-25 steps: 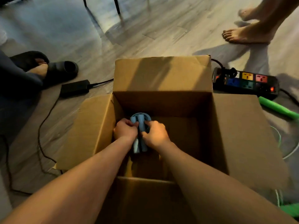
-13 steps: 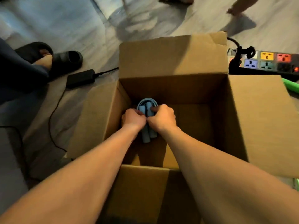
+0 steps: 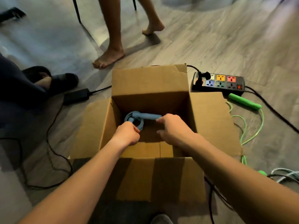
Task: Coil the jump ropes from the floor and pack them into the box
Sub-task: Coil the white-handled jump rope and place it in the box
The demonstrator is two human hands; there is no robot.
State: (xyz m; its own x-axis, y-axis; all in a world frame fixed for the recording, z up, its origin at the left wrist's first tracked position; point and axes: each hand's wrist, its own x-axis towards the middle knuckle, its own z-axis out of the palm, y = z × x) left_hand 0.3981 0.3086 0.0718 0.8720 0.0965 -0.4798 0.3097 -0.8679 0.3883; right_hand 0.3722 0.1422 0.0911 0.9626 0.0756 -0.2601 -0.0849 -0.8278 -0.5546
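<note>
Change: the hands, pressed together half a second ago, are now apart, and one handle of the blue jump rope (image 3: pixel 142 116) has swung toward the right wall of the box (image 3: pixel 148 83).
Left hand (image 3: pixel 127 135): fingers clenched on the coil, hiding the second handle.
Right hand (image 3: pixel 174 128): fingers loose, one tip touching the handle's end.
Inside: blue rope, far-left corner.
Right of box: green jump rope (image 3: pixel 244 101), uncoiled on the floor.

Hands apart now: the right hand (image 3: pixel 174 128) has slid rightward, fingertips just at the end of one handle (image 3: pixel 150 116), swung crosswise, while the left hand (image 3: pixel 127 135) keeps the blue jump rope (image 3: pixel 137 125) coil; a barefoot passer-by (image 3: pixel 108 59) has crossed behind the box (image 3: pixel 150 81)
</note>
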